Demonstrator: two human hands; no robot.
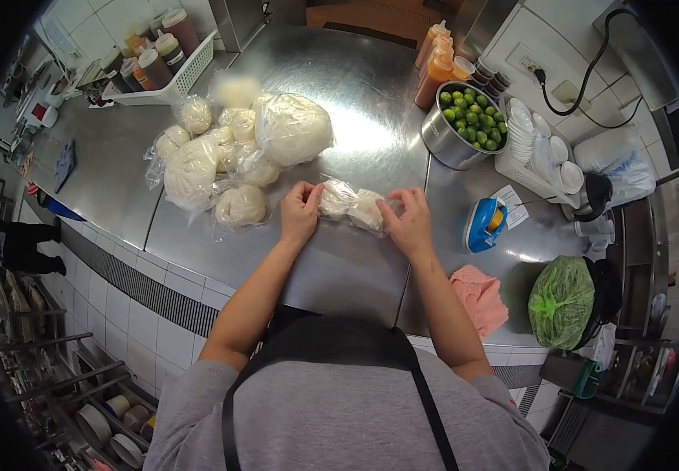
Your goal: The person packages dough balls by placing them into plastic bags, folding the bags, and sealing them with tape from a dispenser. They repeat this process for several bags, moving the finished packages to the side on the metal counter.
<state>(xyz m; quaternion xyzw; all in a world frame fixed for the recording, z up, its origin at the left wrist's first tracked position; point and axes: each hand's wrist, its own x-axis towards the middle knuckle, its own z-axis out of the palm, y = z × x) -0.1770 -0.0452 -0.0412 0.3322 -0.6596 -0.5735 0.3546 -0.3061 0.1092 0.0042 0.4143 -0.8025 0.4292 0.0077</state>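
A clear plastic bag with two pale, dough-like lumps [353,206] lies on the steel counter [339,275] between my hands. My left hand [301,210] pinches the bag's left end between thumb and fingers. At the other end, my right hand [406,220] has its fingers curved and apart, with the fingertips touching the plastic; whether they grip it is unclear. Just left of my hands is a pile of similar clear bags [192,171] of pale lumps, with one large bag [296,129] at its right side.
A pot of green limes [459,147], orange sauce bottles [434,78], a white basket of dishes [534,179], a blue tape dispenser [478,225], a pink cloth [478,299] and a green bag [561,302] stand right. A basket of bottles [195,65] is back left. A person [25,245] stands far left.
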